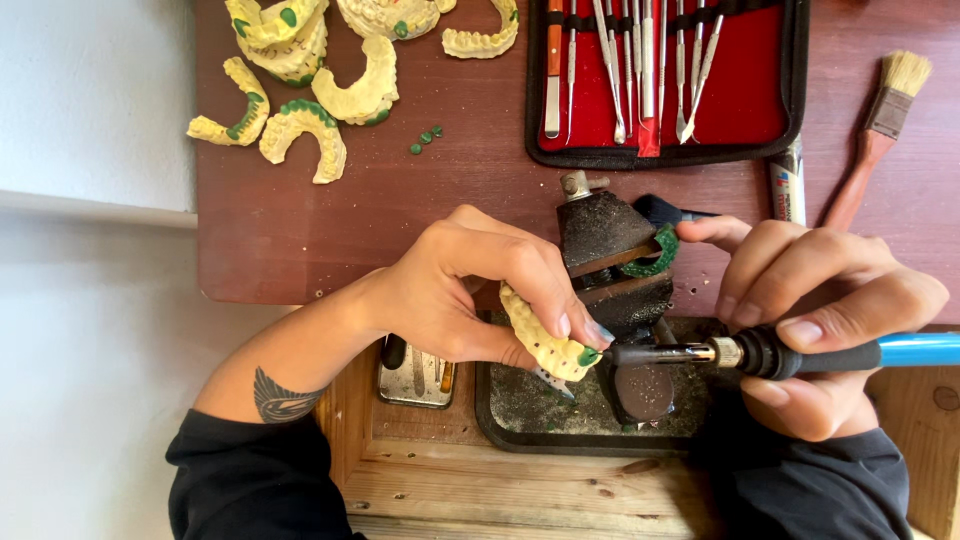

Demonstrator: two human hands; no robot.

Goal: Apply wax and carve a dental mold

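Touching, seemingly, tool tip (622,353) and finger-held dental cast (541,344).

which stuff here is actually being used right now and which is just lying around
In use:
- left hand holding a yellow dental cast
- right hand holding a blue-handled heated tool, its tip at the cast's end
- black tray beneath

Lying about:
- other yellow casts
- red instrument case
- paintbrush
- small vise
- green bits

Open black instrument case (795,80), red lining; white labelled tube (788,185) just below.
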